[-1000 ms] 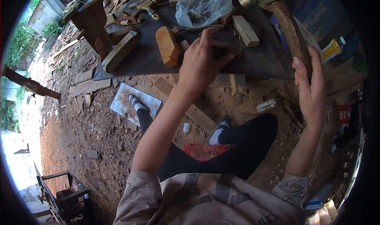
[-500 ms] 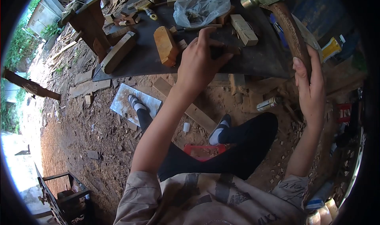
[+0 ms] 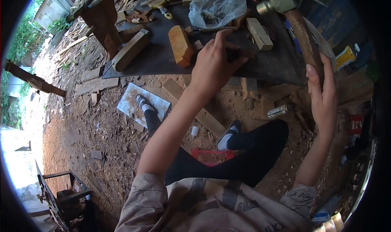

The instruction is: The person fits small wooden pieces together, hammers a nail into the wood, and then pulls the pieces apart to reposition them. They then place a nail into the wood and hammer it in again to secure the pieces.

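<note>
My right hand is wrapped round the wooden handle of a claw hammer, its thumb lying along the handle. The metal head is raised above the right part of the dark table. Over the table's near edge, my left hand grips a small dark piece of wood, largely hidden behind the fingers. An orange-brown wooden block lies just left of that hand. A pale wooden block rests beyond the piece, to the right.
A clear plastic bag sits farther back on the table. At the left stand a wooden block and an upright wooden part. Below, wood scraps, a plank and a spray can lie on the dirt ground.
The whole view has shifted, so the table and its things appear a little farther right. The hammer sits slightly lower against the table. Both hands keep their grips.
</note>
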{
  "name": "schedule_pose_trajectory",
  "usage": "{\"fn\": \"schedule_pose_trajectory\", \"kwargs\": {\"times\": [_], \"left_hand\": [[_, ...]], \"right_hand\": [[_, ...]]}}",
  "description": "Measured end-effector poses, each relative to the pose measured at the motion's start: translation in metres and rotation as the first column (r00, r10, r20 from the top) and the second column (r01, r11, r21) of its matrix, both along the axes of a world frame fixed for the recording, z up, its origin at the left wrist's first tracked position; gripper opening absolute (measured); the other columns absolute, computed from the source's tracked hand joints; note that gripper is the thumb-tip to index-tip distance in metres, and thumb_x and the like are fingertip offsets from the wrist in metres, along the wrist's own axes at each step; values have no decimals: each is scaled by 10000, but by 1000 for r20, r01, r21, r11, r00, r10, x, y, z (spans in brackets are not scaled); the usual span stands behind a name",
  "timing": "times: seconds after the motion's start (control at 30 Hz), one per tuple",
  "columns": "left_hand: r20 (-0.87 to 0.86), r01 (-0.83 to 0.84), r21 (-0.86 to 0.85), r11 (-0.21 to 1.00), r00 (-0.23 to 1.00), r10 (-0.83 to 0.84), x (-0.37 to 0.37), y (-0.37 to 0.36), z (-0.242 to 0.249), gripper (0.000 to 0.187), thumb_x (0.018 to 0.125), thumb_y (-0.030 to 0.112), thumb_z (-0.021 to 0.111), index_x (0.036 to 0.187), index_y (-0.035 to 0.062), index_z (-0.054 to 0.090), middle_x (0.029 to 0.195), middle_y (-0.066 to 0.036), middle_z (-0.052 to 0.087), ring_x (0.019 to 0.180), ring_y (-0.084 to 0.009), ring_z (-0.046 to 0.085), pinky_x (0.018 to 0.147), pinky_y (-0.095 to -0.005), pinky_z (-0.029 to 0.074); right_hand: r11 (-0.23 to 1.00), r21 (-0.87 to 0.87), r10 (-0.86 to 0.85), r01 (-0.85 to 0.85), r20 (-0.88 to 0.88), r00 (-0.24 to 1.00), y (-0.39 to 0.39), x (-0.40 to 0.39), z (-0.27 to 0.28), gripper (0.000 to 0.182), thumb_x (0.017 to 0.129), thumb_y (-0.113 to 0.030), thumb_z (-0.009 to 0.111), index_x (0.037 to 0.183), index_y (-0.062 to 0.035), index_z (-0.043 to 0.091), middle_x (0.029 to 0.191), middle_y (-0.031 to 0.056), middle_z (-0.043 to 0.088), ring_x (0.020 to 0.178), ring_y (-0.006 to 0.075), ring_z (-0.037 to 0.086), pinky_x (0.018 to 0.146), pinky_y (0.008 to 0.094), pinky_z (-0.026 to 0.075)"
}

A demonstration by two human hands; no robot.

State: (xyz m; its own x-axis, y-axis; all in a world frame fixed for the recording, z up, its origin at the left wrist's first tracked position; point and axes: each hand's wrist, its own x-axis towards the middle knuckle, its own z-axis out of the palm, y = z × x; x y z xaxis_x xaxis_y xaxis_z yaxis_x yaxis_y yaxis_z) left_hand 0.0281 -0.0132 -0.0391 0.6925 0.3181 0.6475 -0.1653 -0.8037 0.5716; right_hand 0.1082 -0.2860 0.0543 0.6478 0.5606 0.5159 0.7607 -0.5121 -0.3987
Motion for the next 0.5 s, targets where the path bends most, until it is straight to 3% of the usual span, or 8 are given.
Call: {"fn": "schedule_pose_trajectory", "kwargs": {"times": [0.03, 0.1, 0.13, 0.23, 0.4, 0.5], "left_hand": [[-4, -5, -1, 1000, 1000, 5, 0, 0, 0, 719, 855, 295, 921, 1414, 49, 541, 1088, -85, 820, 1108, -345, 757, 942, -445, 584], [-11, -6, -4, 1000, 1000, 6, 1, 0, -1, 726, 855, 288, 919, 1423, 51, 533, 1097, -92, 818, 1106, -352, 756, 943, -448, 584], [-32, -18, -5, 1000, 999, 18, 1, 0, -2, 736, 856, 280, 917, 1437, 53, 525, 1102, -105, 815, 1104, -357, 756, 944, -448, 586], [-6, 7, -8, 1000, 1000, -8, 1, 1, -3, 745, 857, 277, 916, 1448, 57, 519, 1107, -106, 814, 1110, -356, 754, 947, -452, 586], [-30, 14, -27, 1000, 999, -15, 1, 1, 0, 741, 862, 277, 911, 1454, 62, 521, 1111, -100, 816, 1131, -351, 750, 955, -452, 587], [-30, 6, -32, 999, 1000, -7, -1, 0, 1, 739, 864, 276, 907, 1460, 61, 525, 1118, -103, 814, 1134, -351, 749, 962, -447, 587]], "right_hand": [[999, -46, 13, -13, 0, 1000, 0, 1, -3, 458, 1125, -401, 595, 1460, -88, 598, 1179, 213, 750, 1070, 402, 753, 902, 468, 580], [948, -318, 44, -18, 73, 996, -1, -3, -5, 453, 1122, -396, 598, 1457, -91, 596, 1172, 228, 749, 1057, 427, 753, 878, 484, 584], [963, -267, 54, -48, 17, 998, 0, -4, -9, 450, 1119, -388, 603, 1452, -86, 591, 1173, 243, 746, 1051, 461, 745, 862, 508, 585], [973, -232, 12, -6, 23, 1000, -4, -6, 3, 444, 1127, -385, 590, 1462, -94, 583, 1169, 234, 748, 1046, 454, 748, 853, 512, 578], [1000, 4, 17, -17, 56, 998, -1, -2, 1, 446, 1137, -399, 568, 1471, -104, 579, 1151, 234, 749, 1019, 448, 758, 816, 521, 573], [993, -113, 41, -37, 34, 999, 1, -1, -3, 454, 1138, -407, 561, 1477, -105, 570, 1159, 237, 749, 1028, 456, 759, 813, 524, 575]]}}
